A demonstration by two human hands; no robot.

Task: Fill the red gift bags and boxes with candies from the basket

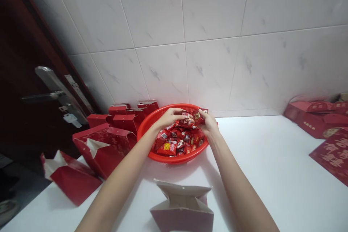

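Head view: two bare hands holding wrapped packets over a red basket

At the centre of the frame, we see a red plastic basket on a white table, with a pile of small, shiny packets inside. Above its far part, the left hand has thumb and fingers nearly closed on a red packet. Just beside it, the right hand has its thumb against a dark red packet; its other fingers are mostly hidden, so we cannot tell how tightly they are curled, though the packet appears held.

At the lower centre, between the forearms, a paper bag stands with its mouth open. More red bags stand at the left of the frame, and red boxes sit at the far right against the tiled wall.

We judge each packet to be light, with a thin, crinkly wrapper that may slip under a dry fingertip. A gentle pinch across the body, or at a flat sealed end, should be enough; squeezing hard could crush what is inside. The bag looks light and easily creased, best taken by its side walls
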